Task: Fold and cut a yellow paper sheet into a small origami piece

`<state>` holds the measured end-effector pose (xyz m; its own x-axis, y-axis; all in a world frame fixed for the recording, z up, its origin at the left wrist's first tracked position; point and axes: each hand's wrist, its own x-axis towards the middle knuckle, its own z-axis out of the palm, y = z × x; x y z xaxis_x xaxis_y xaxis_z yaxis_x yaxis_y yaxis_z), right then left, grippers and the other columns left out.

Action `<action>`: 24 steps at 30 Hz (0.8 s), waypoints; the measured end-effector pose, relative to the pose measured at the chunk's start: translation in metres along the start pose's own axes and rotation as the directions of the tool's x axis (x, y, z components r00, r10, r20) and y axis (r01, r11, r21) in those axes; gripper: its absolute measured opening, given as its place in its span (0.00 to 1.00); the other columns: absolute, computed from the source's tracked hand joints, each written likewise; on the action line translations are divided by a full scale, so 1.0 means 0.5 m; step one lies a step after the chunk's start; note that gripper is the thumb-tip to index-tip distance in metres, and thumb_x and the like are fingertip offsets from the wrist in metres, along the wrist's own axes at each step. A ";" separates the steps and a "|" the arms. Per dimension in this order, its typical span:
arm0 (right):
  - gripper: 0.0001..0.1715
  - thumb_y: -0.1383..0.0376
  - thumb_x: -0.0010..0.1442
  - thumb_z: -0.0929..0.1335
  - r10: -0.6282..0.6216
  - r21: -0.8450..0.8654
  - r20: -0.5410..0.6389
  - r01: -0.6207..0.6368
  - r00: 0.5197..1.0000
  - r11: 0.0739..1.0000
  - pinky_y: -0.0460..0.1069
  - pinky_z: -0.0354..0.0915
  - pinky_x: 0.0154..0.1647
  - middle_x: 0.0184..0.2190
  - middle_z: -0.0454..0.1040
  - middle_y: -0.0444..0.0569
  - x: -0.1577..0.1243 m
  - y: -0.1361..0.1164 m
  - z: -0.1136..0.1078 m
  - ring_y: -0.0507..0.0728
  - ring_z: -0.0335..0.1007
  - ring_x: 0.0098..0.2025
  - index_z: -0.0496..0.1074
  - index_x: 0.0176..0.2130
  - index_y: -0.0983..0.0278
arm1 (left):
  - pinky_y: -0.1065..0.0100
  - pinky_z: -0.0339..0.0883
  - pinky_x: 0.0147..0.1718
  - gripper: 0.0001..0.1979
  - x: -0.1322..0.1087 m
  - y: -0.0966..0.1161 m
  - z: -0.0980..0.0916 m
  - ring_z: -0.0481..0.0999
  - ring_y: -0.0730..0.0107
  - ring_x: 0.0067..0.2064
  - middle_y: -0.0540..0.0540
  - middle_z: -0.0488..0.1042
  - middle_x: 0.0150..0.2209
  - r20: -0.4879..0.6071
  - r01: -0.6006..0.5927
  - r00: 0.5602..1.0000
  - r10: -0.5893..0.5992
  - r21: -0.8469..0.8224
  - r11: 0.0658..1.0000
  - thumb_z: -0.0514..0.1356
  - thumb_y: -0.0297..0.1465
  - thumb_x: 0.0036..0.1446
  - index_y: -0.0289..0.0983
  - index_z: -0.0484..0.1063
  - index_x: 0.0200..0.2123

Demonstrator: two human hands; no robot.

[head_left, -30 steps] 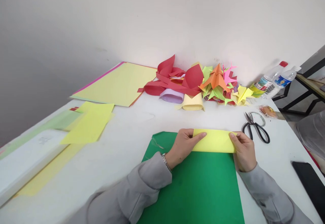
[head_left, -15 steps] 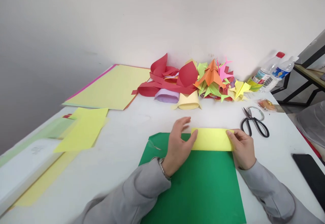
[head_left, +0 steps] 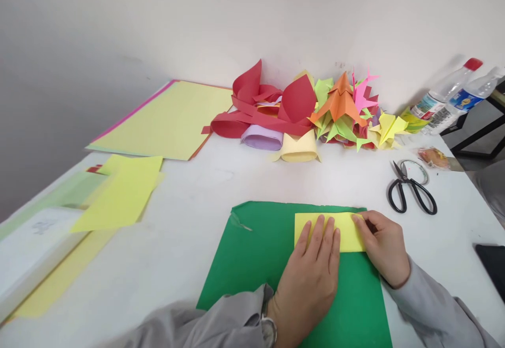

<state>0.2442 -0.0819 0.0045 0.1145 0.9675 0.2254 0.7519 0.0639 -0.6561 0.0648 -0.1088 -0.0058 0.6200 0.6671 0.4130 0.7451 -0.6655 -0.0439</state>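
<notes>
A yellow paper strip (head_left: 351,233), which looks folded, lies across the top of a green sheet (head_left: 244,256). My left hand (head_left: 315,274) is spread flat, its fingers pressing down on the strip's left and middle part. At the strip's right end, my right hand (head_left: 382,245) pinches the edge between thumb and fingers. The fingers of my left hand hide part of the strip's surface.
Scissors (head_left: 412,187) lie to the right, beside a round clear ring. Red paper shapes (head_left: 298,106) and an orange folded paper piece (head_left: 341,100) stand against the wall. Bottles (head_left: 445,92) stand back right. Large coloured sheets (head_left: 165,121) and loose yellow paper (head_left: 122,195) lie left.
My left hand has come down from the strip's left end and now lies flat on it, fingers spread. My right hand still pinches the right end. The view has shifted slightly.
</notes>
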 end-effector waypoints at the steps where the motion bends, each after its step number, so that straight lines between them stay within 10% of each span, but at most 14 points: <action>1: 0.14 0.58 0.60 0.64 -0.020 -0.028 0.000 0.020 1.000 0.999 0.48 0.64 0.28 0.25 0.77 0.46 -0.001 -0.001 -0.001 0.54 0.69 0.25 0.74 0.28 0.62 | 0.49 0.60 0.55 0.21 -0.002 0.000 -0.003 0.65 0.46 0.59 0.32 0.67 0.57 0.009 0.008 1.000 -0.008 0.003 1.000 0.48 0.28 0.61 0.26 0.67 0.54; 19: 0.14 0.56 0.58 0.66 0.032 -0.097 -0.018 -0.034 0.999 0.995 0.47 0.65 0.25 0.22 0.75 0.46 -0.002 -0.010 -0.016 0.53 0.67 0.21 0.75 0.27 0.61 | 0.43 0.54 0.57 0.23 0.000 -0.018 -0.009 0.57 0.42 0.63 0.26 0.62 0.59 0.115 0.036 0.993 -0.011 -0.219 0.975 0.48 0.27 0.60 0.24 0.62 0.57; 24: 0.11 0.57 0.56 0.69 0.173 0.145 -0.123 -0.155 0.977 0.977 0.47 0.67 0.26 0.26 0.77 0.48 -0.002 0.000 -0.020 0.55 0.70 0.25 0.77 0.31 0.63 | 0.43 0.57 0.57 0.33 0.018 -0.048 -0.006 0.48 0.44 0.66 0.29 0.51 0.65 0.116 0.390 0.906 -0.406 -0.602 0.697 0.54 0.39 0.60 0.33 0.49 0.64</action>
<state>0.2506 -0.0851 0.0113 0.3220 0.9263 0.1955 0.6228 -0.0518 -0.7806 0.0518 -0.0878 0.0018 0.2876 0.9138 0.2868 0.6135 -0.4057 0.6775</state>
